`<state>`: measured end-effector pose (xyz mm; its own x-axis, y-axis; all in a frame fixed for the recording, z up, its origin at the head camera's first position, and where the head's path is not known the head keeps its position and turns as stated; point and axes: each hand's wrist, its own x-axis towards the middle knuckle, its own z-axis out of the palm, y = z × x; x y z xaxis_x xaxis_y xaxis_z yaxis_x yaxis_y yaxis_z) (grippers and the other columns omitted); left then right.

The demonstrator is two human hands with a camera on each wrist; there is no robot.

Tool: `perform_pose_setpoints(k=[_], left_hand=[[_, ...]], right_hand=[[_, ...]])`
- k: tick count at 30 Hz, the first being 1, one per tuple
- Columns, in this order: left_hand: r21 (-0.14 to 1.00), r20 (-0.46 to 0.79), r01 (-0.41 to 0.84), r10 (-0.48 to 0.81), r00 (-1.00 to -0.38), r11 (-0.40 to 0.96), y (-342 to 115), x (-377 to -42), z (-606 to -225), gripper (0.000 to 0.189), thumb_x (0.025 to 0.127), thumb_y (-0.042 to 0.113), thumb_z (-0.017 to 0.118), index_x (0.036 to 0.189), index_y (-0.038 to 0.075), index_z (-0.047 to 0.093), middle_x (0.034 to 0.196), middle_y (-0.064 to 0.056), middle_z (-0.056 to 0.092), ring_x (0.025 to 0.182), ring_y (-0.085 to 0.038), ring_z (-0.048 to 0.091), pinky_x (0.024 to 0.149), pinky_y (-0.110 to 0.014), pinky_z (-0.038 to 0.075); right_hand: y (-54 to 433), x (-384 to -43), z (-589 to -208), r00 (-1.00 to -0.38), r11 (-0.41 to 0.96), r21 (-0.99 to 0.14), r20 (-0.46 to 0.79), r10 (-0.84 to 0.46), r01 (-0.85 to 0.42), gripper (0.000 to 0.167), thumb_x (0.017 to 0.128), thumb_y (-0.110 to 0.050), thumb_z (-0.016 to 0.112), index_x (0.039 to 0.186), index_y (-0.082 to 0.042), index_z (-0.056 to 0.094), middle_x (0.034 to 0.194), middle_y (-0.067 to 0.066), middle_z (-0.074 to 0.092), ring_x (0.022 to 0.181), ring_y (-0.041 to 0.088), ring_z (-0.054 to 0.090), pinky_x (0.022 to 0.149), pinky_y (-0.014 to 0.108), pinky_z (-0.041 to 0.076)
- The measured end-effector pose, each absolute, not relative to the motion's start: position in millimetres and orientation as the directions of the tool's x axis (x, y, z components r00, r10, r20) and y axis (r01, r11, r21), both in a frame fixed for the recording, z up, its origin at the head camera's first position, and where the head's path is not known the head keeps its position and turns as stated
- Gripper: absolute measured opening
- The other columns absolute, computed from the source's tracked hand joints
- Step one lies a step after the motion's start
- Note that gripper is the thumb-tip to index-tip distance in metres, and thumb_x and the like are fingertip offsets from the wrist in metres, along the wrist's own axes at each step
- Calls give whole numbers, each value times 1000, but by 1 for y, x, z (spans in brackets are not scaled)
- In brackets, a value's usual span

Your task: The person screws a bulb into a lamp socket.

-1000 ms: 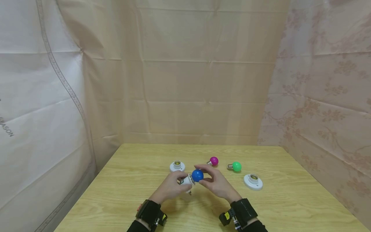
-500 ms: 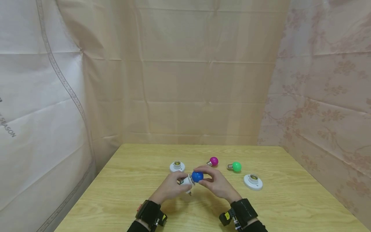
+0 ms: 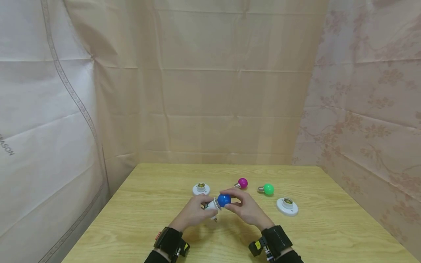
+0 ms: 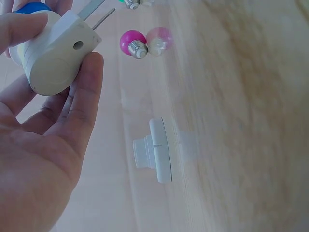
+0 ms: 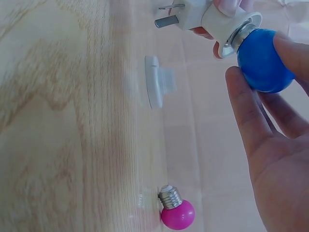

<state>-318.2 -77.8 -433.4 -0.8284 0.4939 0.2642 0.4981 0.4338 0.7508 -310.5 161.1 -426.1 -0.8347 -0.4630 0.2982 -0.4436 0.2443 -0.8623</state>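
My left hand grips a white plug-in lamp socket above the table, its metal prongs sticking out of one end. Between thumb and fingertips, my right hand holds a blue light bulb. The bulb's metal screw base sits at the mouth of the socket, part of its thread still showing in the right wrist view. How deep the base is in the socket is hidden by the rim.
Behind the hands lie a magenta bulb and a green bulb on the wooden table. One round white lamp holder stands beyond my left hand, another white lamp holder to the right. Cloth hangs around the table.
The blue bulb has shifted very slightly downward with my right fingers on it. My left hand and the socket stay in the same place.
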Motion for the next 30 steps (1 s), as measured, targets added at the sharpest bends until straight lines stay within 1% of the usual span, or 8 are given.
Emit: perform_pose_setpoints(k=[7, 10, 15, 19, 21, 24, 27, 30], left_hand=[[758, 263, 496, 498, -826, 423, -78, -318, -434, 20, 91, 30, 73, 106, 18, 77, 94, 10, 68, 92, -14, 60, 75, -31, 51], [759, 258, 493, 500, -827, 425, -78, -318, -434, 20, 91, 30, 72, 106, 18, 77, 94, 10, 68, 92, -14, 60, 75, -31, 51], [763, 255, 491, 502, -826, 420, -78, -318, -434, 19, 91, 29, 72, 106, 17, 76, 95, 7, 68, 91, -14, 60, 75, -31, 51], [768, 251, 486, 501, -828, 417, -78, -317, -433, 20, 91, 29, 71, 107, 17, 76, 94, 8, 67, 91, -14, 60, 75, -31, 52], [769, 252, 486, 501, -828, 416, -77, -317, -433, 20, 91, 29, 72, 107, 18, 76, 94, 9, 67, 91, -13, 60, 75, -31, 51], [767, 259, 493, 505, -824, 411, -77, -317, -433, 19, 91, 29, 72, 105, 18, 77, 93, 10, 67, 90, -13, 60, 75, -31, 51], [765, 264, 497, 506, -822, 410, -77, -317, -433, 17, 91, 28, 72, 104, 18, 77, 92, 10, 68, 90, -13, 60, 74, -31, 52], [765, 261, 493, 502, -825, 414, -77, -317, -433, 18, 90, 28, 73, 105, 18, 77, 93, 9, 67, 90, -13, 60, 74, -30, 52]], right_hand=[[160, -310, -425, -837, 242, -866, 295, -461, -438, 38, 99, -11, 66, 137, -14, 62, 136, 11, 57, 125, 36, 56, 96, 35, 53], [161, -310, -425, -835, 239, -867, 293, -466, -438, 40, 99, -12, 66, 138, -15, 61, 138, 11, 56, 127, 36, 55, 97, 35, 52], [161, -311, -426, -794, 199, -849, 339, -504, -489, 42, 98, -6, 66, 138, -11, 60, 144, 14, 52, 132, 38, 50, 100, 39, 51], [161, -311, -427, -768, 184, -830, 373, -521, -527, 40, 96, -1, 65, 135, -9, 61, 141, 16, 53, 130, 39, 50, 101, 43, 50], [161, -311, -427, -769, 194, -823, 376, -517, -533, 40, 96, -1, 65, 135, -10, 62, 139, 15, 55, 129, 39, 51, 100, 44, 50], [160, -311, -426, -785, 202, -834, 361, -504, -513, 40, 96, 0, 65, 134, -11, 62, 138, 13, 56, 128, 36, 52, 100, 42, 51], [160, -311, -426, -793, 197, -846, 348, -500, -495, 40, 96, -1, 66, 134, -10, 62, 139, 13, 56, 128, 36, 53, 100, 38, 51], [160, -310, -426, -796, 199, -850, 340, -501, -488, 40, 96, -2, 65, 135, -9, 62, 140, 14, 56, 128, 37, 53, 99, 38, 51]])
